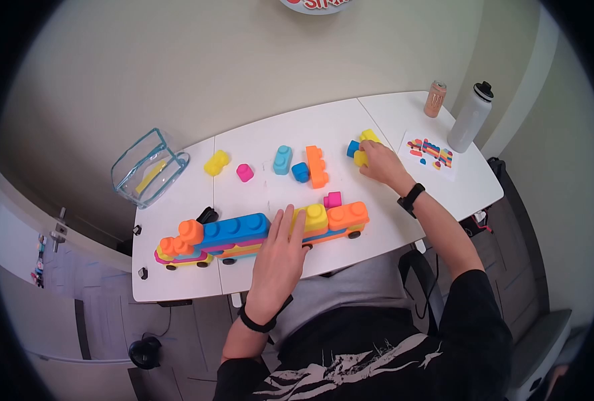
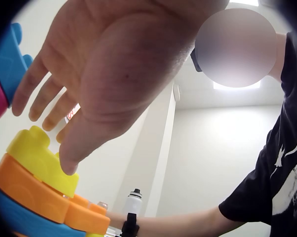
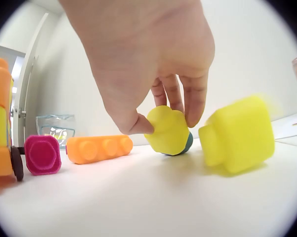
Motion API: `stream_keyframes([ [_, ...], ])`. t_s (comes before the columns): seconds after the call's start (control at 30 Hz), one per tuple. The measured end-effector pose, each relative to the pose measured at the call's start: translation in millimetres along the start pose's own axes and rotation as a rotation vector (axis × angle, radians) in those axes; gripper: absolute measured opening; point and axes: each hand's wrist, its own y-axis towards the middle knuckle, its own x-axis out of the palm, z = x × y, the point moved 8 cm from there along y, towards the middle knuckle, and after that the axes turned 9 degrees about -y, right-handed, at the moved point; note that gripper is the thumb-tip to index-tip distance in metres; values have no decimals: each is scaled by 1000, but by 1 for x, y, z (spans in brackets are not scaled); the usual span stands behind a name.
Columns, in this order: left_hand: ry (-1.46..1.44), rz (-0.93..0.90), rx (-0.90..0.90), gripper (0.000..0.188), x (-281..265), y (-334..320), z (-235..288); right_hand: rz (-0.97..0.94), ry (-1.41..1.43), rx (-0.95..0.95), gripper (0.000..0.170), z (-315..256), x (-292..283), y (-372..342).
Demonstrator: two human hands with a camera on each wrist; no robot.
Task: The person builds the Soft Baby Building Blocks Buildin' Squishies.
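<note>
My left hand (image 1: 278, 262) lies over the middle of a toy train of stacked building blocks on wheels, its fingers straight. In the left wrist view, its thumb reaches the yellow block (image 2: 42, 158) on top of an orange one, and a blue block (image 2: 9, 66) rises beyond the fingers. At the right, my right hand (image 1: 385, 167) pinches a yellow bumpy building block (image 3: 167, 130) between thumb and fingers, low over the table. A blue block (image 1: 353, 148) sits just behind it, partly hidden. Beside the fingers is another yellow block (image 3: 239, 136), blurred in the right wrist view.
Loose blocks lie behind the train: yellow (image 1: 216, 162), pink (image 1: 245, 172), light blue (image 1: 283, 160), blue (image 1: 301, 172), orange (image 1: 317, 167) and another pink (image 1: 333, 199). A clear bag (image 1: 151, 170) stands left; a picture sheet (image 1: 430, 155), can (image 1: 435, 99) and bottle (image 1: 470, 119) are right.
</note>
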Motion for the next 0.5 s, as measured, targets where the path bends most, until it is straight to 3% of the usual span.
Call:
stream_keyframes([
  [0.13,-8,-10,11,74,4,-2,-2,-33,169,56,38,-8,-39,1],
  [0.2,2,-21,11,74,7,-2,-4,-176,405,20,38,-32,-66,-3],
  [0.3,13,-30,11,74,8,0,-5,-213,555,-103,38,-72,-99,-23],
  [0.5,-7,-27,2,76,7,-2,-3,-322,498,-284,36,-126,-113,-49],
])
